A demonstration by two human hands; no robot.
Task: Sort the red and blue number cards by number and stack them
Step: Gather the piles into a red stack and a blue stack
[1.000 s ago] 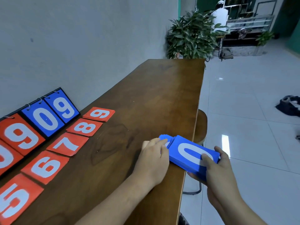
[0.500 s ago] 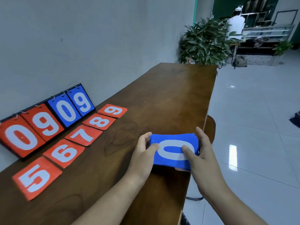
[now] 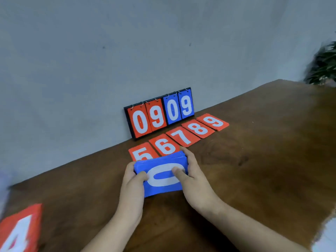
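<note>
A stack of blue number cards (image 3: pixel 163 190) with a white 0 on top is held over the brown table (image 3: pixel 263 160). My left hand (image 3: pixel 131 180) grips its left edge, thumb on top. My right hand (image 3: pixel 193 177) grips its right edge, thumb on the 0. Behind the stack lies a row of red cards: 5 (image 3: pixel 141 154), partly hidden by the stack, 6 (image 3: pixel 165 145), 7 (image 3: pixel 183 136), 8 (image 3: pixel 199 129) and 9 (image 3: pixel 213 121). A red 4 card (image 3: pixel 20 230) lies blurred at the lower left.
A black flip scoreboard (image 3: pixel 160 112) leans on the grey wall, showing red 09 and blue 09. A potted plant (image 3: pixel 323 68) stands at the far right end of the table. The table's edge and pale floor (image 3: pixel 327 237) show at the lower right.
The view has swung left toward the wall. Both hands have carried the blue stack from the table's right edge to just in front of the red 5 and 6 cards.
</note>
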